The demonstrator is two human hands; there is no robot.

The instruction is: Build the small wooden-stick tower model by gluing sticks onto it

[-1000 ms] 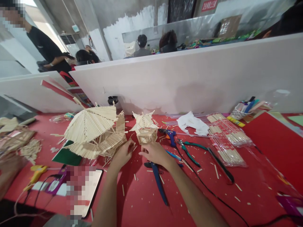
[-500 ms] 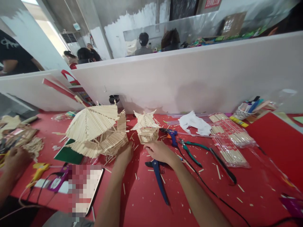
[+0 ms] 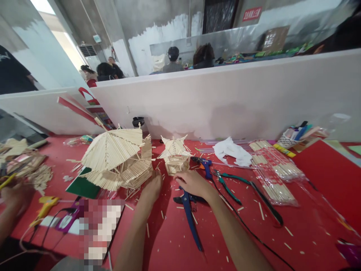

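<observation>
My left hand (image 3: 153,185) is closed, fingertips together low over the table, beside the large stick-built pavilion (image 3: 111,150) with its broad slatted roof. Whatever those fingers hold is too small to make out. Across a narrow gap, my right hand (image 3: 193,183) is closed too, fingers curled, just in front of the small stick pavilion (image 3: 176,156) with the pointed, upturned roof. What it pinches, if anything, is hidden. Beneath and in front of the right hand lies a blue-handled cutter (image 3: 187,216). Loose cut sticks (image 3: 163,177) lie between the hands.
Right of the small pavilion lie a blue glue gun (image 3: 207,165), green-handled pliers (image 3: 225,186), white crumpled tissue (image 3: 232,151) and bagged sticks (image 3: 275,171). A yellow glue gun (image 3: 46,209) and tablet (image 3: 104,229) lie left. Another person's hand (image 3: 15,197) works at far left.
My left hand has rolled inward, hiding its fingertips more. My right hand stays near the small pavilion. Another person's hand has come in at the left; the standing person has shifted left.
</observation>
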